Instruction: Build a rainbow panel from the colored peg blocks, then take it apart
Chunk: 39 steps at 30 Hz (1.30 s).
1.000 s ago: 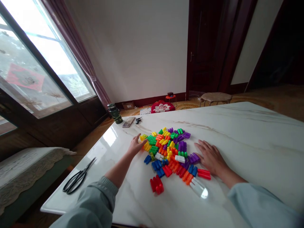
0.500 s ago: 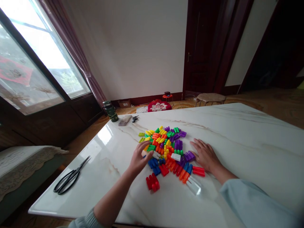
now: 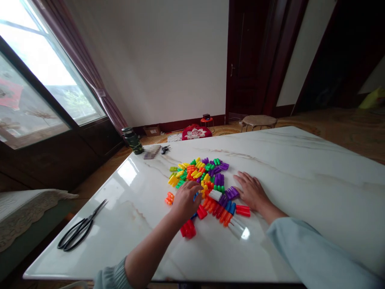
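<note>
Colourful plastic finger-shaped blocks lie in a loose pile on the white marbled table. My left hand is over the pile's near left part, its fingers curled and closed round a blue block, mostly hidden by them. My right hand rests flat on the tabletop, open with nothing in it, beside a purple block and just above a red one. An orange block sits left of my left hand, and red blocks lie below it. A clear block joins a multicoloured row.
Long-nosed black scissors lie at the table's left. Along the far left edge stand a camouflage bottle, a blurred packet and a small dark object like keys. A round stool is beyond the table.
My left hand has moved right over the blocks and its fingers have curled in. An orange block now shows left of it. My right hand stays flat beside the pile; the view has shifted slightly.
</note>
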Each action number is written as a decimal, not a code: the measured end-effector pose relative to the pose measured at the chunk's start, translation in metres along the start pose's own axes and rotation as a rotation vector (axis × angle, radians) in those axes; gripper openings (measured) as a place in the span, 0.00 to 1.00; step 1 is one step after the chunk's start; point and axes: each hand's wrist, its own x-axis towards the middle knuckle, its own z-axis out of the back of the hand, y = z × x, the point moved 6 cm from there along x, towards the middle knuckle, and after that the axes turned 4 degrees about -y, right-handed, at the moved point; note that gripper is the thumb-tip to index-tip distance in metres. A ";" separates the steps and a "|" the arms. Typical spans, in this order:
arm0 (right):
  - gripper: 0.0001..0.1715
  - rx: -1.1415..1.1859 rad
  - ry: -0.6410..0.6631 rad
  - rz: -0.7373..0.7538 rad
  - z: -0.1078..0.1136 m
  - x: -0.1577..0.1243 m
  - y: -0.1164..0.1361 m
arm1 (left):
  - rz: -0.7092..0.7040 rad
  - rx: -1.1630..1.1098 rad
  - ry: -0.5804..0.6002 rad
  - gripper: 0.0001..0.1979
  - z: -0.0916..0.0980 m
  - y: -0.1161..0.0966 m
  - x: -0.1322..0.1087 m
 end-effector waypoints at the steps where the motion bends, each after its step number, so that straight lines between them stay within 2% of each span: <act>1: 0.29 0.000 0.004 -0.001 0.001 0.000 0.000 | -0.043 -0.027 0.007 0.15 -0.002 -0.012 -0.008; 2: 0.29 0.001 0.005 -0.004 0.001 0.000 0.001 | -0.099 -0.035 0.035 0.15 -0.006 -0.025 -0.018; 4: 0.28 0.003 0.001 -0.008 0.002 0.000 0.001 | -0.204 -0.018 0.113 0.24 -0.018 -0.046 -0.034; 6: 0.28 0.008 -0.004 -0.009 0.003 0.000 0.001 | -0.236 0.037 0.138 0.30 -0.030 -0.053 -0.040; 11: 0.28 0.015 0.008 0.005 0.003 -0.001 0.001 | -0.200 0.161 0.133 0.19 -0.042 -0.034 -0.021; 14: 0.31 0.018 0.020 0.002 0.003 -0.001 0.001 | -0.144 0.146 0.135 0.17 -0.033 -0.015 -0.009; 16: 0.31 0.021 0.026 -0.003 0.004 -0.001 0.001 | -0.058 0.091 0.002 0.16 -0.014 -0.001 -0.008; 18: 0.31 0.023 0.027 -0.002 0.004 0.000 0.001 | 0.080 0.033 -0.234 0.14 0.011 0.014 -0.019; 20: 0.31 0.024 0.025 0.000 0.005 0.000 0.001 | 0.204 -0.022 -0.429 0.12 0.030 0.023 -0.043; 22: 0.31 0.026 0.019 0.002 0.005 0.000 0.001 | 0.259 -0.066 -0.494 0.13 0.033 0.024 -0.072; 25: 0.30 0.027 0.005 0.002 0.004 -0.001 0.001 | 0.282 -0.061 -0.378 0.21 0.015 0.018 -0.110; 27: 0.29 0.026 -0.003 0.000 0.003 -0.002 0.000 | 0.296 -0.037 -0.292 0.32 -0.002 0.017 -0.123; 28: 0.29 0.027 -0.008 -0.001 0.002 -0.002 0.000 | 0.300 -0.036 -0.264 0.33 -0.008 0.018 -0.125; 32: 0.27 0.092 -0.045 0.014 0.000 0.000 -0.005 | 0.339 -0.110 -0.233 0.15 -0.020 0.030 -0.107; 35: 0.23 0.295 -0.116 -0.030 0.002 0.003 -0.017 | 0.366 -0.130 -0.262 0.16 -0.019 0.038 -0.092; 39: 0.33 0.611 -0.207 -0.220 0.008 0.000 -0.037 | 0.373 -0.125 -0.292 0.16 -0.019 0.042 -0.087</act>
